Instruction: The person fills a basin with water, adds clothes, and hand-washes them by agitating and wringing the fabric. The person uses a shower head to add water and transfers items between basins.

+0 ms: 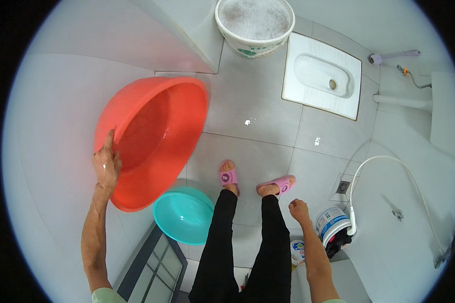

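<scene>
A large orange-red plastic basin stands tilted on its side by the left wall, its hollow turned toward the right. My left hand grips the basin's near left rim, with wet skin and one finger stretched along the outside. Below its lower edge, a smaller turquoise basin sits on the floor. My right hand hangs beside my right leg with its fingers curled, and nothing shows in it. Close by are a white pail with dark cloth and a white container bearing writing.
A bucket topped with foam stands ahead, beside a squat toilet set into the tiles. At right, a white hose arches over a floor drain. A lilac-handled brush rests by the wall. A dark-framed door is lower left.
</scene>
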`<state>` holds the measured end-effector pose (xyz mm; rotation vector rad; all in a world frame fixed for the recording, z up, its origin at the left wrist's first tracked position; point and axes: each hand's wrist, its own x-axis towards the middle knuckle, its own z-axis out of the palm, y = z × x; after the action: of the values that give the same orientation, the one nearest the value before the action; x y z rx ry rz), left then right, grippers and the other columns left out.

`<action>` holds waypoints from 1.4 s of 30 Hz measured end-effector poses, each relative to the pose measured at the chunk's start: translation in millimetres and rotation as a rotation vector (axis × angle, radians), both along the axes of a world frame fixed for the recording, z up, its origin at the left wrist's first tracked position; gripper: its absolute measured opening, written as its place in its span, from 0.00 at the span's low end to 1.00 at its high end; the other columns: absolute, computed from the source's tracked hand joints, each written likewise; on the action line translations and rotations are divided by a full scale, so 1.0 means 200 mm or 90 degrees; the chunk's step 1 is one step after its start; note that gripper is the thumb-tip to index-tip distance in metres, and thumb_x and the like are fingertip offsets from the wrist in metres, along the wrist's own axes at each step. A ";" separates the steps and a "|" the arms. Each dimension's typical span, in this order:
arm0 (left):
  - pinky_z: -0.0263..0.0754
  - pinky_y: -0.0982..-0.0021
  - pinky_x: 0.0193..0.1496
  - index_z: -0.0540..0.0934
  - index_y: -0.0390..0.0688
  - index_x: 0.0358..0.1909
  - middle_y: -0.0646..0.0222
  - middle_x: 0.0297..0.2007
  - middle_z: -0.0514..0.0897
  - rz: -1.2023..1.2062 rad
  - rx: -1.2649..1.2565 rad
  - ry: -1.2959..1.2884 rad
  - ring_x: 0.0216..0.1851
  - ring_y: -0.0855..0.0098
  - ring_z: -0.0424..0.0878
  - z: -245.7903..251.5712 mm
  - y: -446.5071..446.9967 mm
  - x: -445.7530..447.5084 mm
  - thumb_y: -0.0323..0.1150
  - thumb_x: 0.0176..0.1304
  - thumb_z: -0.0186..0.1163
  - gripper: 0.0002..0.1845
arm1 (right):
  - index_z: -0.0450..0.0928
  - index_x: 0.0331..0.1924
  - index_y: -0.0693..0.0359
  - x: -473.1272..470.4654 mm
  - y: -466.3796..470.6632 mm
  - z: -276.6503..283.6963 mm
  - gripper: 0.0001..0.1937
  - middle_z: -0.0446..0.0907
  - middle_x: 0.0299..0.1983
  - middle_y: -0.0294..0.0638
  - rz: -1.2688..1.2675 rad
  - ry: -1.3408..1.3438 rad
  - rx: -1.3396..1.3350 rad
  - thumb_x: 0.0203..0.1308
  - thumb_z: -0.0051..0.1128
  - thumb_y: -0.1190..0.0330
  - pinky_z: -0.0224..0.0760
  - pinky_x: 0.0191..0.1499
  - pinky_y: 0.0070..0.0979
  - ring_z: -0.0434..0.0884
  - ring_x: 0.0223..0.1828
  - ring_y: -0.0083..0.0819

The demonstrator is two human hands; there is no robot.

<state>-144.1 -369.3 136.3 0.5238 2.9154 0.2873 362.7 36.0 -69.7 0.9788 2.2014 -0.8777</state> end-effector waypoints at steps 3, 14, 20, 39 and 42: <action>0.64 0.67 0.23 0.71 0.39 0.66 0.59 0.16 0.67 -0.056 -0.114 0.098 0.16 0.65 0.61 -0.06 -0.13 -0.11 0.14 0.50 0.56 0.36 | 0.83 0.31 0.66 -0.04 -0.06 0.01 0.10 0.84 0.31 0.56 -0.010 0.015 -0.006 0.57 0.54 0.68 0.78 0.43 0.45 0.84 0.35 0.54; 0.74 0.64 0.31 0.69 0.41 0.65 0.57 0.27 0.78 0.054 -0.140 0.076 0.26 0.58 0.77 -0.12 -0.22 -0.24 0.15 0.51 0.60 0.36 | 0.83 0.34 0.67 -0.16 -0.25 0.02 0.11 0.84 0.32 0.56 -0.131 0.020 -0.034 0.58 0.55 0.67 0.78 0.43 0.43 0.85 0.36 0.53; 0.78 0.64 0.44 0.66 0.46 0.70 0.57 0.57 0.77 -0.048 -0.262 0.244 0.56 0.59 0.77 0.01 -0.07 -0.09 0.16 0.50 0.61 0.41 | 0.83 0.38 0.68 -0.14 -0.36 -0.02 0.13 0.84 0.36 0.57 -0.115 0.005 -0.062 0.60 0.55 0.66 0.77 0.46 0.43 0.84 0.41 0.54; 0.71 0.56 0.39 0.76 0.42 0.62 0.57 0.42 0.83 -0.592 -0.592 -0.451 0.44 0.60 0.79 -1.98 -0.39 1.70 0.27 0.58 0.62 0.26 | 0.80 0.37 0.65 0.93 -0.21 -0.47 0.07 0.83 0.33 0.55 -0.152 -0.093 -0.067 0.61 0.56 0.70 0.77 0.41 0.41 0.84 0.36 0.53; 0.72 0.62 0.39 0.68 0.41 0.68 0.59 0.41 0.81 -0.613 -0.644 -0.348 0.44 0.59 0.80 -1.79 -0.46 1.71 0.26 0.51 0.67 0.38 | 0.80 0.35 0.65 1.09 -0.21 -0.47 0.07 0.82 0.33 0.55 -0.165 -0.099 -0.078 0.59 0.56 0.69 0.76 0.41 0.45 0.82 0.36 0.55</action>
<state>198.4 -461.5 -222.4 1.2335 1.6530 -0.9278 581.4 -5.1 -163.0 1.2473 1.8947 -1.0023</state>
